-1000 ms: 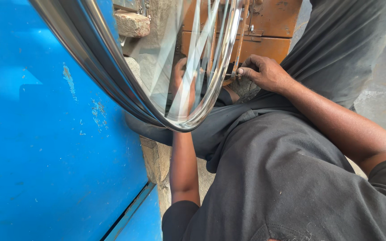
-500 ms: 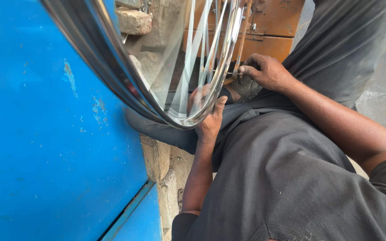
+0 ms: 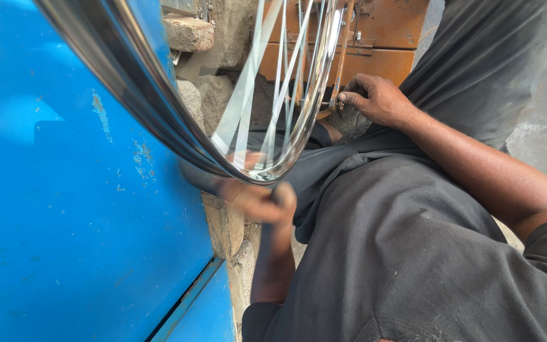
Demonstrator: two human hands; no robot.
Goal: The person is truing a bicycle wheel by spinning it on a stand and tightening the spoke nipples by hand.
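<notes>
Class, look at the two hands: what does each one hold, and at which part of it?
Both hold the spoked wheel rim. The left hand, blurred, grips its lowest edge. The right hand pinches something small at the rim's far side, too small to identify.

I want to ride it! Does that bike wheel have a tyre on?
No, bare. The wheel rim shows shiny metal all round, spokes visible, no rubber on it.

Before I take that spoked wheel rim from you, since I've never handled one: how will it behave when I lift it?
The wheel rim is polished metal, so probably stiff yet slippery. Mostly thin spokes and open space, it is likely light for its size. Being round, it would tend to roll if set down on edge; the left hand and right hand both steady it.
</notes>
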